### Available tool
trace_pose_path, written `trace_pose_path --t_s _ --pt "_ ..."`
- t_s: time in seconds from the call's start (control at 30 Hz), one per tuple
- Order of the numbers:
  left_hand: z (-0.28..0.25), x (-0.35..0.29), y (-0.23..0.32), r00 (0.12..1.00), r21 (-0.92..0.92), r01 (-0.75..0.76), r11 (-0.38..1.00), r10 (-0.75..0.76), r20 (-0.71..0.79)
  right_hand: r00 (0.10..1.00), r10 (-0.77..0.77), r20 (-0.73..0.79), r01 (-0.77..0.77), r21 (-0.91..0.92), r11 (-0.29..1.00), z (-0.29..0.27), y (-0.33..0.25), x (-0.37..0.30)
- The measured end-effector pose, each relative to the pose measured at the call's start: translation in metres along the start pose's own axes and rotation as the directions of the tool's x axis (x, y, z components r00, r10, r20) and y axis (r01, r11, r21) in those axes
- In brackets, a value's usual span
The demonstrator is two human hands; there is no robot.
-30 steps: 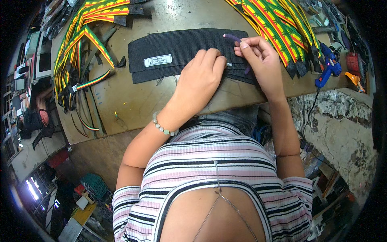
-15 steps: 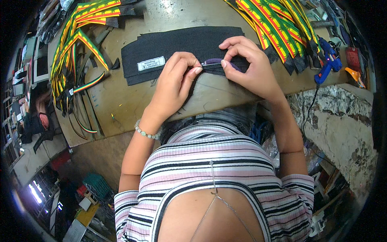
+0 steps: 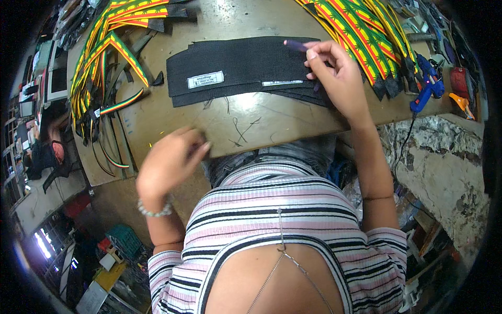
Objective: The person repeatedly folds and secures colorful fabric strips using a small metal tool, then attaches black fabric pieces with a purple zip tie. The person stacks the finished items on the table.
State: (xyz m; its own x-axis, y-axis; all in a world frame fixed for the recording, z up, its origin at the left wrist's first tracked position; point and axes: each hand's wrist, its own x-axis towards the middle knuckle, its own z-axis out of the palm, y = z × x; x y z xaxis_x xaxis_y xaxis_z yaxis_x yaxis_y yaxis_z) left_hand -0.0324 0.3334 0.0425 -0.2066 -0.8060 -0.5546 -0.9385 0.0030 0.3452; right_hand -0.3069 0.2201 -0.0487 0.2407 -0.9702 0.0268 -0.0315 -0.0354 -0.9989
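Observation:
Black ribbed fabric strips lie stacked across the table in front of me. One white label shows near their left end, and a second white label shows at the near edge. My right hand is over the right end of the strips, its fingers closed round a small purple-handled thread cutter, partly hidden by the fingers. My left hand is off the fabric at the table's near edge, fingers bent and blurred by motion. Loose black threads lie on the table between the strips and me.
Bundles of yellow, green and red patterned straps lie at the left and the far right. A blue glue gun with a trailing cord and an orange tool sit at the right table edge.
My left hand has let go of the fabric edge and moved left and toward me. My right hand has lifted and turned the thread cutter away. The second label now shows.

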Motion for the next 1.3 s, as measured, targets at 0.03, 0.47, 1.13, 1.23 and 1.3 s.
trace_pose_path --t_s 0.03,0.47,1.13,1.23,1.3 --pt "-0.009 -0.006 -0.003 0.994 -0.075 0.02 0.997 -0.028 -0.104 1.0 -0.003 -0.03 0.001 -0.057 0.998 0.002 -0.001 0.004" --pt "-0.038 0.063 -0.062 0.519 0.316 -0.161 0.935 0.353 -0.779 0.998 -0.07 0.008 0.07 -0.059 0.996 0.023 -0.028 0.031" --pt "0.043 0.062 -0.031 0.526 -0.308 -0.126 0.943 -0.2 -0.827 0.986 -0.118 0.117 0.116 0.019 0.993 0.125 -0.01 0.005" --pt "0.049 0.063 -0.041 0.562 -0.336 -0.146 0.931 -0.202 -0.802 0.972 -0.228 0.059 0.235 -0.172 0.957 0.137 0.005 0.01" --pt "0.052 0.061 -0.043 0.544 -0.195 -0.144 0.97 -0.087 -0.835 0.963 -0.256 0.081 0.266 -0.19 0.945 0.136 0.005 0.009"
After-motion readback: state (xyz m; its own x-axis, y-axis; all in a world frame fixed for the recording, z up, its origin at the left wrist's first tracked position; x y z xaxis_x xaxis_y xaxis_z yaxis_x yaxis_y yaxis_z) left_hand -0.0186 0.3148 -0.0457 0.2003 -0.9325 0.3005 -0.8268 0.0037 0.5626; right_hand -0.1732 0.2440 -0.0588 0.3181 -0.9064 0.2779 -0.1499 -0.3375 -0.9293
